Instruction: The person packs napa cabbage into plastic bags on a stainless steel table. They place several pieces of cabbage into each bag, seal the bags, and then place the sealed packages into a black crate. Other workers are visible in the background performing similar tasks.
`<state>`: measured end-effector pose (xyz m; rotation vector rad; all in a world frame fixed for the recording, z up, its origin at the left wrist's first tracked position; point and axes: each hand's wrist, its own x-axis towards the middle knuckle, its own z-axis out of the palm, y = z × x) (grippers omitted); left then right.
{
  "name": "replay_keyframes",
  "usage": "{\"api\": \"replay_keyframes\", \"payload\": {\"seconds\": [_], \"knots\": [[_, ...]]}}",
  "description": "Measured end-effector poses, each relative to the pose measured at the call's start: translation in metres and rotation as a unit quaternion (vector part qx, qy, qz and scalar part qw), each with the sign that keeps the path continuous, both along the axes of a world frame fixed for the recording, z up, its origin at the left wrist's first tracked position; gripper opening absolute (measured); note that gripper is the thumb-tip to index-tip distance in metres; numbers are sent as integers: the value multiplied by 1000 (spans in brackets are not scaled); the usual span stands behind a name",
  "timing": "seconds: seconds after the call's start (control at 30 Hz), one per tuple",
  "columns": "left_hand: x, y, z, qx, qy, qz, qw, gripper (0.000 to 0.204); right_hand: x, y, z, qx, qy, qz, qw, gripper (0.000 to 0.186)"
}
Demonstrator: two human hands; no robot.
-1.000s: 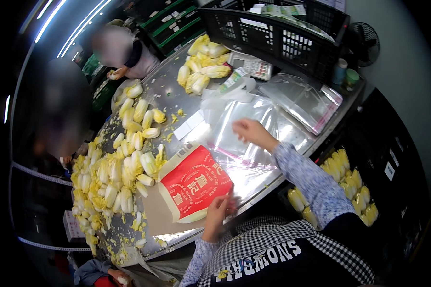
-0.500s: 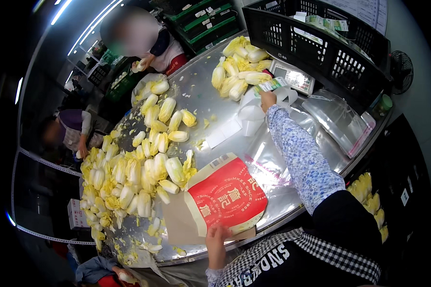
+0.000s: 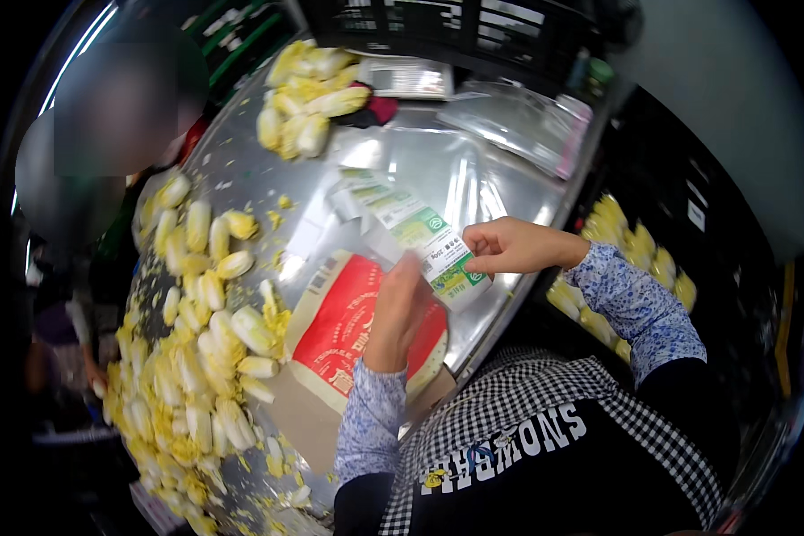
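My right hand (image 3: 509,246) pinches a strip of green-and-white labels (image 3: 402,210), which angles up and left over the steel table (image 3: 509,192). My left hand (image 3: 393,313) is bent beside the strip's lower left edge, over a red-and-cream bag (image 3: 330,317); its fingers are smeared, so their grip is unclear. Brown paper (image 3: 304,429) lies under the bag. Yellow-white cabbage hearts (image 3: 214,366) are heaped along the table's left side, and more (image 3: 304,94) sit at the back.
A black crate (image 3: 429,27), scale (image 3: 406,79) and clear plastic bags (image 3: 518,134) are at the back. Bagged cabbages (image 3: 634,250) sit below the table's right edge. A co-worker (image 3: 107,125), blurred, is across at the upper left; another person (image 3: 76,330) is at the far left.
My right hand took hold of the label strip at the back and brought it nearer. My left hand left the red bag's near edge and rose beside the strip. The view has turned.
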<state>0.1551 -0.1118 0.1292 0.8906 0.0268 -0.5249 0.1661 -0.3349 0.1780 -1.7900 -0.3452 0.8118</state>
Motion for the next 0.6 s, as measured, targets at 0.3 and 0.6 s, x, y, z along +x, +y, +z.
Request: {"api": "replay_keyframes", "payload": {"seconds": [0.3, 0.6], "knots": [[-49, -112, 6, 76, -44, -238, 967, 27, -139, -56, 8, -193, -542, -209, 791, 12], [-89, -182, 1, 114, 32, -334, 935, 34, -202, -115, -28, -206, -533, -272, 774, 12]]}}
